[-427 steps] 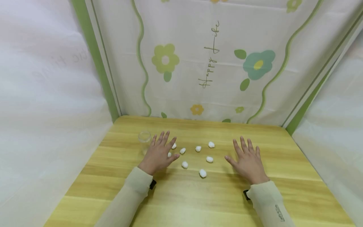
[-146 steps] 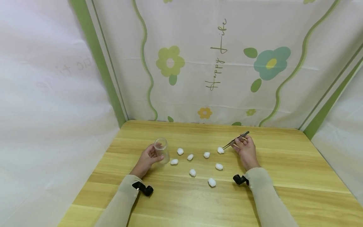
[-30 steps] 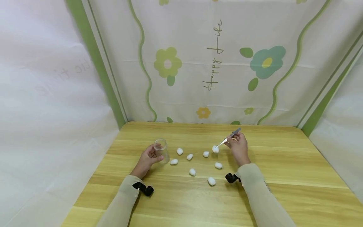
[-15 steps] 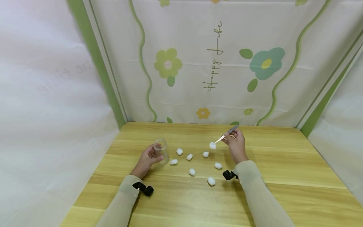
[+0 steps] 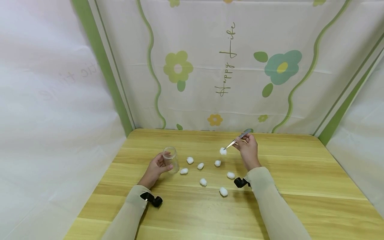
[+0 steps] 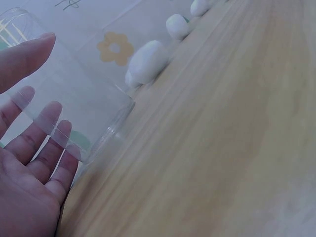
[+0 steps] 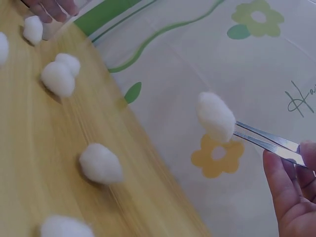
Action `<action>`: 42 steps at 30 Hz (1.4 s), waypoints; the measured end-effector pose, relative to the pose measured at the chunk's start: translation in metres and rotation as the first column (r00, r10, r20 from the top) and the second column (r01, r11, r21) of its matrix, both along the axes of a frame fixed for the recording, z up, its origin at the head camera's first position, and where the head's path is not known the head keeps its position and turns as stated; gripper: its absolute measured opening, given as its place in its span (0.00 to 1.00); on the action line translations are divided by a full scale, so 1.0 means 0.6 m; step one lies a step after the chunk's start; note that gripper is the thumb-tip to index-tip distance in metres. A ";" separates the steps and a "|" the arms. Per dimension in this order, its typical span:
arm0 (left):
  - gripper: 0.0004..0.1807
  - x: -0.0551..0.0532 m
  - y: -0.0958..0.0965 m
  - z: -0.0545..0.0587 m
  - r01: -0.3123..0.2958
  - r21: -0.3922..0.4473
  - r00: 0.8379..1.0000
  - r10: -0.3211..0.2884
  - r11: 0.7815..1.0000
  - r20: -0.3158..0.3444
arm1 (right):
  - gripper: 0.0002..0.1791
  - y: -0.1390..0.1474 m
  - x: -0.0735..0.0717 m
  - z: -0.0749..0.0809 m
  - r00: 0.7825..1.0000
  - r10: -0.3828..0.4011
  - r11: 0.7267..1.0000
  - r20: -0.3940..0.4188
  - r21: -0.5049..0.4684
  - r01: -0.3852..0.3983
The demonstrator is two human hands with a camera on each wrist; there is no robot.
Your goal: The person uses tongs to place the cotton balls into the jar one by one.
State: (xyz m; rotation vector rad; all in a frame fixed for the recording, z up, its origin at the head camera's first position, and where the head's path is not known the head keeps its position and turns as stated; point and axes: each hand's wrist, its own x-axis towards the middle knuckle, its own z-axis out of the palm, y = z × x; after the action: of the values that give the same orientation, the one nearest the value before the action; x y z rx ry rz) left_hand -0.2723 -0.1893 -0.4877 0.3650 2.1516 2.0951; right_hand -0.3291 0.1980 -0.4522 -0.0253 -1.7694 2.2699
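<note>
My left hand point(image 5: 155, 169) holds a clear glass jar point(image 5: 171, 160) upright on the table, thumb on the near side and fingers behind it. No cotton shows inside the jar. Pinched in my right hand point(image 5: 249, 151) is a pair of metal tweezers point(image 5: 238, 139), pointing down and left. Their tips grip one white cotton ball point(image 7: 216, 117), which hangs above the table in the right wrist view. Between the hands lie several more cotton balls, among them one nearest the jar point(image 5: 184, 171) and one below the held ball point(image 5: 217, 163).
The wooden table point(image 5: 186, 213) ends at a patterned curtain point(image 5: 204, 66) at the back, with fabric sides left and right. A cotton ball point(image 5: 223, 191) lies closest to the front, another point(image 5: 230, 175) near the right wrist's black camera point(image 5: 241, 182).
Over the last second my right hand has raised the tweezers and cotton ball and moved them slightly left. Earlier both hands lay spread and empty; since then they took the jar and tweezers.
</note>
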 end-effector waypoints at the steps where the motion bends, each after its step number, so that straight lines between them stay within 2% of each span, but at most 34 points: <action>1: 0.38 0.000 0.000 0.000 0.000 0.000 1.000 0.000 1.000 0.001 | 0.15 -0.001 0.000 0.002 1.000 0.000 1.000 -0.002 0.003 0.000; 12: 0.38 0.001 -0.001 0.000 0.005 -0.006 1.000 -0.005 1.000 -0.010 | 0.15 -0.011 -0.004 0.014 1.000 0.019 0.999 -0.020 -0.038 -0.020; 22: 0.35 0.002 0.002 0.005 -0.005 -0.010 1.000 0.005 1.000 0.004 | 0.14 -0.025 -0.008 0.025 0.999 0.037 0.999 -0.032 -0.027 -0.038; 27: 0.37 0.003 0.001 0.006 -0.005 -0.017 1.000 0.005 1.000 0.013 | 0.13 -0.037 -0.012 0.029 0.998 0.047 0.998 -0.043 -0.044 -0.048; 42: 0.37 0.003 0.000 0.005 0.006 -0.004 1.000 -0.006 1.000 0.016 | 0.14 -0.081 -0.016 0.040 0.995 0.077 0.992 -0.066 -0.096 -0.083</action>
State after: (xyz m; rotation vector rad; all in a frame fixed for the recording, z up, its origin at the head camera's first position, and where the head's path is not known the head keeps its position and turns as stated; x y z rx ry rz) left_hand -0.2706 -0.1895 -0.4847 0.3529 2.1431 2.0826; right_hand -0.3388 0.1497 -0.4282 0.0975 -1.6544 2.3857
